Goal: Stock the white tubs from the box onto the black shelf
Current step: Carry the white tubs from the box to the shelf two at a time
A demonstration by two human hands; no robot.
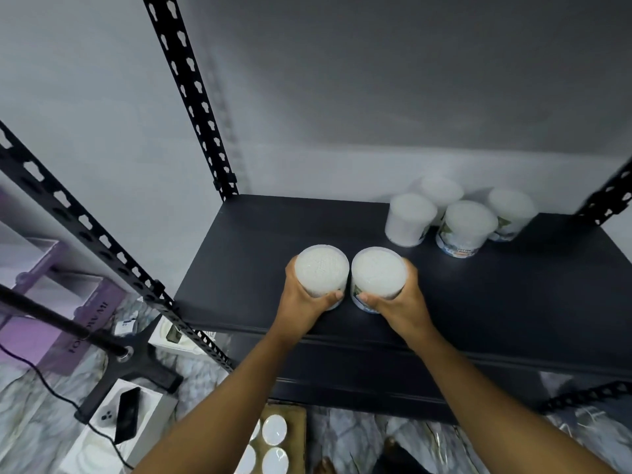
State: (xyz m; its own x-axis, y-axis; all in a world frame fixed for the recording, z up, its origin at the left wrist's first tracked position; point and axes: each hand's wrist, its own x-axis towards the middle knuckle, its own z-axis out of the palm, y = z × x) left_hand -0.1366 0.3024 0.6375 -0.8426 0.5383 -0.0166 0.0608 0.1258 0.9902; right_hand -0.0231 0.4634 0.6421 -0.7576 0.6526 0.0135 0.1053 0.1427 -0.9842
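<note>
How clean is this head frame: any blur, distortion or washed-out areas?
Head view: wide-angle bending bows the black shelf uprights; the tub in the left hand and the tub in the right hand glare white on top; the four rear tubs look soft and hazy.

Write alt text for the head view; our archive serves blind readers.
Two hands, left and right, each grip a white tub side by side on a black shelf. Four more tubs cluster at its back right.
</note>
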